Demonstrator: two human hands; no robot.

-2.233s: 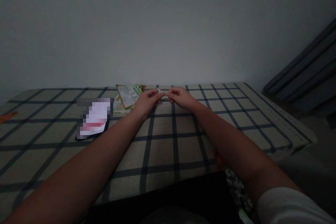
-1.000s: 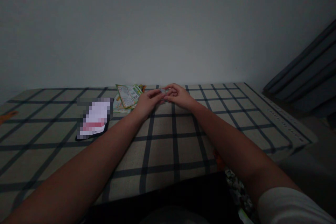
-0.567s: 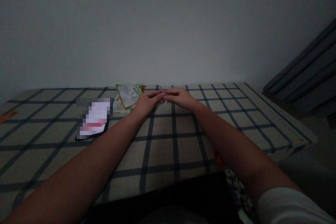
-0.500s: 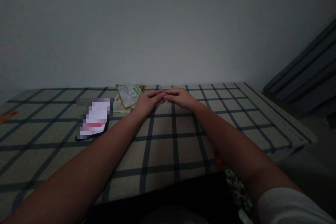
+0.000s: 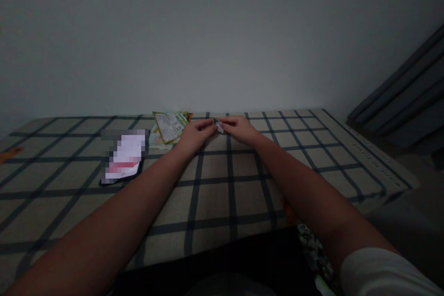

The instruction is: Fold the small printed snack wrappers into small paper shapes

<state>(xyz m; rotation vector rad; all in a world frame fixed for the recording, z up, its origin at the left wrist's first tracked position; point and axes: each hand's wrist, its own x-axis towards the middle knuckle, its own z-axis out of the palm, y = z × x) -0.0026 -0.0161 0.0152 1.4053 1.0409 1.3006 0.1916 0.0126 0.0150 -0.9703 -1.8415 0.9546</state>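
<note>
Near the far edge of the cloth, my left hand (image 5: 196,137) and my right hand (image 5: 242,129) meet with fingers pinched. Between their fingertips is a small, crinkled, whitish-silver piece (image 5: 218,125), both hands gripping its sides. It looks like thin foil or film, but its exact kind is too small to make out. Just left of my left hand lie several green-and-white printed packets (image 5: 168,127), overlapping one another; my wrist is close to their right edge.
A phone (image 5: 127,153) with a blurred, lit screen lies left of my left forearm. Checked cloth (image 5: 215,199) covers the table, which meets a pale wall (image 5: 222,41). Orange objects show at the far left (image 5: 10,153) and beside my right forearm. A grey curtain (image 5: 405,92) hangs at right.
My fingertips have drawn slightly apart, and more of the whitish-silver piece shows between them, spread wider than before. The packets and the phone have stayed put.
</note>
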